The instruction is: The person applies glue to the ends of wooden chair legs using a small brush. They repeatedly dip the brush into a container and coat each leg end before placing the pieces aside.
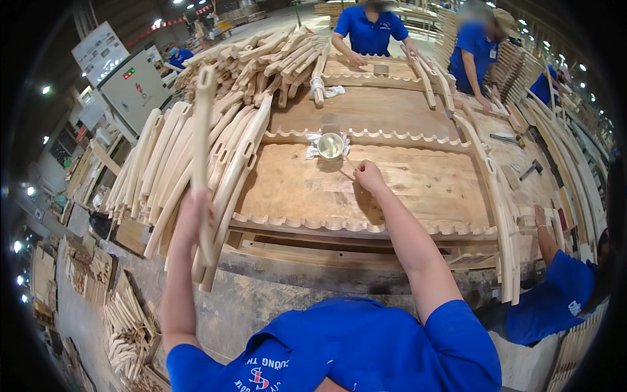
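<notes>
My left hand (195, 212) is wrapped round a long pale wooden leg (203, 124), held nearly upright, with a slot cut through its upper end. It is raised in front of a row of similar slotted legs (228, 171). Over the workbench (418, 186), my right hand (369, 176) pinches a thin stick (348, 175) that slants towards a small round pot (330, 146). Pale stuff fills part of the pot, which rests on white rags (311, 147) beside a scalloped wooden strip (408, 140). Whether the stick's far tip touches the pot I cannot tell.
A tall pile of wooden parts (261, 62) lies at the back left, near a grey electrical cabinet (136, 88). One co-worker (371, 29) stands across the bench, others at the right. A hammer (532, 168) lies on the right side. A scalloped strip (366, 226) edges the near side.
</notes>
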{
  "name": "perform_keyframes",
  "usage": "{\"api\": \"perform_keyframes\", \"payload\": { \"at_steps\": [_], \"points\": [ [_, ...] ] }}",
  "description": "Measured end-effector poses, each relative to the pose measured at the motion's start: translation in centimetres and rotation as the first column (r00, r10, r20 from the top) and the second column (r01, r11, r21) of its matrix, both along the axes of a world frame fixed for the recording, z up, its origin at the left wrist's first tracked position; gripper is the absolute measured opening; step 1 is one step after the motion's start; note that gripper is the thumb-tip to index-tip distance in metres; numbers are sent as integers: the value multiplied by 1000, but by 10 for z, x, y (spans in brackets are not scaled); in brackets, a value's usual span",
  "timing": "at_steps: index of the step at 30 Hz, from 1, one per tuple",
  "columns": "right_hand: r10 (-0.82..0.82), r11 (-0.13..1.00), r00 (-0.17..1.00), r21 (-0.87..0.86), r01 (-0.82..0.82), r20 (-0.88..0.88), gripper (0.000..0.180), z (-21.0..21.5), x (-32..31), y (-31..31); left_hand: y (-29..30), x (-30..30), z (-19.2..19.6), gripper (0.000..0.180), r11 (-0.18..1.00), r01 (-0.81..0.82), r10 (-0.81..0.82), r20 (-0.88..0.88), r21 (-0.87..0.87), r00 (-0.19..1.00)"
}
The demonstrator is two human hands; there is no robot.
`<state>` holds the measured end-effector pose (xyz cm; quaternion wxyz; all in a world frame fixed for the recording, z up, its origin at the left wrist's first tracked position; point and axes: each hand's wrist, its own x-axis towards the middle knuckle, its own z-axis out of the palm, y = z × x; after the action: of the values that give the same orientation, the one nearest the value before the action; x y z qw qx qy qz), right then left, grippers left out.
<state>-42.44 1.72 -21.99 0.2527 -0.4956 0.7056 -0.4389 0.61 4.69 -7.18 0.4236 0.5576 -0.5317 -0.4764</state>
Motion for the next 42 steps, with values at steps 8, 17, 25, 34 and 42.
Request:
{"api": "perform_keyframes", "payload": {
  "at_steps": [8, 17, 25, 34, 42],
  "points": [
    [107, 993, 994, 43, -107, -8, 26, 12, -8, -2, 156, -128, -123, 28, 972, 179, -104, -401, 153, 910],
    [116, 993, 936, 41, -108, -333, 22, 38, -11, 8, 199, -156, -146, 22, 957, 137, -14, -432, 255, 902],
    [-27, 994, 856, -105, -32, -516, 16, 59, -13, 9, 202, -159, -174, 32, 903, 262, -112, -404, 340, 908],
    [63, 986, 995, 156, -50, -77, 17, 59, -17, 1, 192, -147, -169, 33, 851, 385, -196, -466, 356, 863],
    [121, 936, 959, -293, -196, -255, 21, 77, 3, 48, 197, -134, -171, 31, 918, 340, -277, -287, 202, 917]
  ]
}}
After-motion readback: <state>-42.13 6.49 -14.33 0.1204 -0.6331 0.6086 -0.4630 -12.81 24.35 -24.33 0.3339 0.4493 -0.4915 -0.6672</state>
